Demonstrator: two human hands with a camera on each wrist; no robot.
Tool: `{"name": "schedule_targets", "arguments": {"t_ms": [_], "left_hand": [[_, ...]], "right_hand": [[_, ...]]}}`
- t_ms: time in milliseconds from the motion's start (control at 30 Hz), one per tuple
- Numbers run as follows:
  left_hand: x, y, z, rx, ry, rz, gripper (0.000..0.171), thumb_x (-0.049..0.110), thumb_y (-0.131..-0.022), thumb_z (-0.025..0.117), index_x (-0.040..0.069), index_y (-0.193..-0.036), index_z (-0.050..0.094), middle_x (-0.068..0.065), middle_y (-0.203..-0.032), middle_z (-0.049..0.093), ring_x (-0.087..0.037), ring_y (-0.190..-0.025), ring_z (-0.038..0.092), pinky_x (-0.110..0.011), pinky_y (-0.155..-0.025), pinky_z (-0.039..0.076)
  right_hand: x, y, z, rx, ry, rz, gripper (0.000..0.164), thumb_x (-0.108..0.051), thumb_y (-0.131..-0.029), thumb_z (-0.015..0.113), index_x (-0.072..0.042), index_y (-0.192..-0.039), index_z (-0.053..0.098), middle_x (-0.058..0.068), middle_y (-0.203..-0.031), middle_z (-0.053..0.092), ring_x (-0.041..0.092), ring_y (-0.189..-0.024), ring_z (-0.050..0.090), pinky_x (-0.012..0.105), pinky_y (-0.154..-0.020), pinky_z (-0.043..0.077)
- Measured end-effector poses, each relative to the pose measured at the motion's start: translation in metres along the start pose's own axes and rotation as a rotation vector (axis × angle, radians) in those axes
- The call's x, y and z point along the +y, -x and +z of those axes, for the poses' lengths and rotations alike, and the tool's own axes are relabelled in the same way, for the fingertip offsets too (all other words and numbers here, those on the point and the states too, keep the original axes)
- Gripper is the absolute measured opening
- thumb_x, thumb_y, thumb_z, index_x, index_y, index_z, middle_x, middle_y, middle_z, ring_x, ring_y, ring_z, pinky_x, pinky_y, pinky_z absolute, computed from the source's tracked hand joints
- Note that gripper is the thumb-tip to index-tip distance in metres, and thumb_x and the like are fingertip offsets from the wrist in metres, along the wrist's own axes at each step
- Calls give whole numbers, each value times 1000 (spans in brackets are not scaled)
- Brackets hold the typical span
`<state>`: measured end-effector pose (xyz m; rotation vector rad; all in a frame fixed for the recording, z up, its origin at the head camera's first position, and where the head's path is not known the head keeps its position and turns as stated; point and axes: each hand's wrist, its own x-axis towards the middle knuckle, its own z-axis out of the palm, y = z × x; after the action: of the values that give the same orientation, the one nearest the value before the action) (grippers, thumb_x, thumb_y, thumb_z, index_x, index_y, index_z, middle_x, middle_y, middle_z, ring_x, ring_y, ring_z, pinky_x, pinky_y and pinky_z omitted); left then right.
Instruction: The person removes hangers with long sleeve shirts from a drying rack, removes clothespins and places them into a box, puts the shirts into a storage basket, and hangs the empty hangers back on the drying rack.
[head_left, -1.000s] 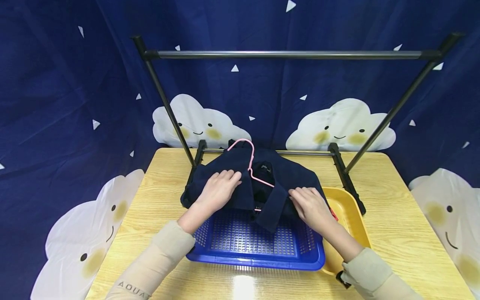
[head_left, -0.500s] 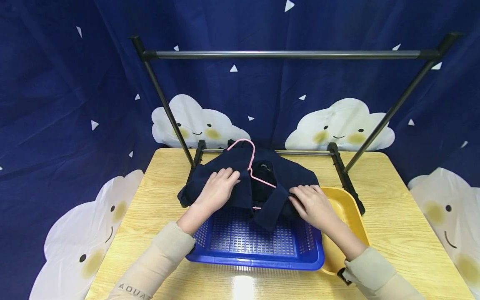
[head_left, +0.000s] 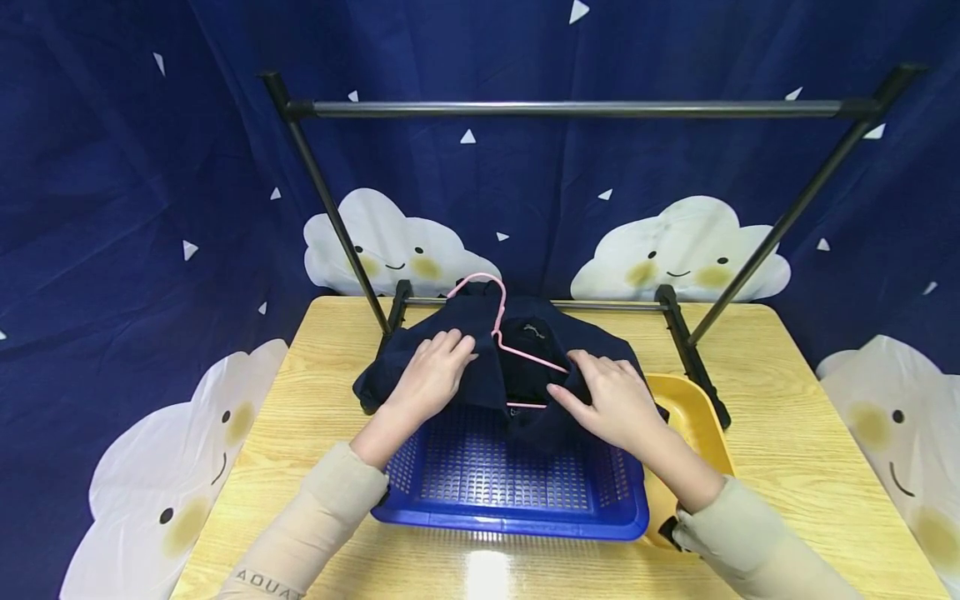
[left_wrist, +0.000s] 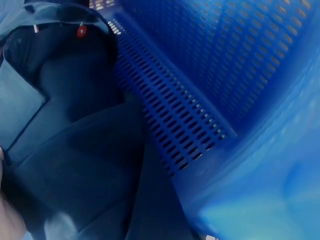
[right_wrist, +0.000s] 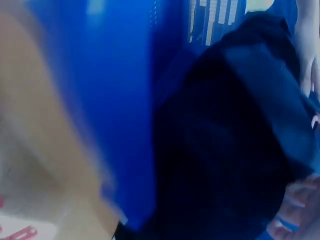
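Blue plastic is nearest, the rim of a perforated basket on the wooden table; the navy garment drapes over its far part, so the work is best done above that edge, where the cloth cannot catch on it. The left hand grips one front panel with bent fingers, a good anchor if it pulls lightly; the right hand lies at the other panel, thumb apart from the fingers, and whether it pinches the cloth between them I cannot tell. Between the hands the pink hanger shows its hook, its right arm and a piece of its lower bar in the neck opening, its left arm hidden under cloth; the step looks like seating that right arm under the right shoulder, and the panel should be lifted over the tip rather than the hanger forced; the hook ought to stay free of the collar, the bar free of folds. A yellow tray sits beside the basket; beyond, the bare rack rail crosses before a cloud-patterned curtain.
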<state>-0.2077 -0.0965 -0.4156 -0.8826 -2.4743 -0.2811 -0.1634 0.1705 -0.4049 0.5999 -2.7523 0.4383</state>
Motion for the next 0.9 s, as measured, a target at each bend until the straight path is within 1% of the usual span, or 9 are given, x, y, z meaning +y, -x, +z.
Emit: {"name": "schedule_targets", "arguments": {"t_ms": [100, 267, 433, 533, 700, 800, 900], "left_hand": [[0, -1, -2, 5, 2, 0, 15, 20, -93, 50, 9, -86, 43, -4, -78, 42, -21, -71, 45, -33, -60, 37], [-1, -1, -4, 26, 8, -9, 15, 18, -92, 52, 8, -86, 43, -3, -78, 42, -21, -70, 45, -32, -60, 36], [-4, -2, -6, 57, 5, -10, 15, 18, -92, 53, 8, -86, 44, -3, -77, 41, -21, -70, 45, -32, -59, 36], [-7, -2, -9, 76, 6, -13, 14, 18, -91, 53, 8, -86, 45, -3, -77, 41, -21, -70, 45, -32, -59, 35], [-10, -2, -13, 104, 3, -5, 13, 18, -90, 54, 7, -87, 47, -4, -77, 42, -22, -70, 46, -31, -59, 34], [-11, -1, -15, 112, 2, 7, 12, 18, -90, 54, 7, -88, 48, -4, -77, 42, -22, -70, 46, -31, -59, 34], [-12, 0, -15, 117, 0, 22, 13, 19, -90, 53, 7, -88, 48, -4, -76, 42, -22, -70, 45, -32, -59, 35]], "right_hand": [[-6, -3, 3, 9, 18, 41, 60, -51, -84, 55, -1, -118, 53, 16, -103, 64, 31, -91, 61, 47, -84, 41], [-9, -3, 6, 72, 28, 68, 53, -45, -83, 58, -2, -114, 53, 16, -96, 66, 31, -86, 62, 46, -79, 43], [-5, -2, 6, 111, 37, 96, 37, -26, -80, 57, -3, -109, 55, 13, -95, 66, 30, -80, 61, 45, -73, 43], [-1, -2, 4, 122, 23, 125, 33, -15, -76, 56, -4, -107, 57, 12, -95, 66, 31, -80, 60, 47, -74, 42], [6, 0, 1, 144, 22, 164, 29, -8, -75, 54, -4, -103, 59, 14, -96, 65, 33, -85, 60, 50, -77, 42], [11, 2, 1, 164, 33, 183, 25, -6, -73, 55, -4, -98, 62, 13, -91, 65, 34, -80, 61, 50, -70, 44], [16, 5, 2, 187, 41, 210, 22, -7, -72, 58, -5, -93, 64, 11, -87, 64, 36, -74, 61, 50, -59, 45]]}}
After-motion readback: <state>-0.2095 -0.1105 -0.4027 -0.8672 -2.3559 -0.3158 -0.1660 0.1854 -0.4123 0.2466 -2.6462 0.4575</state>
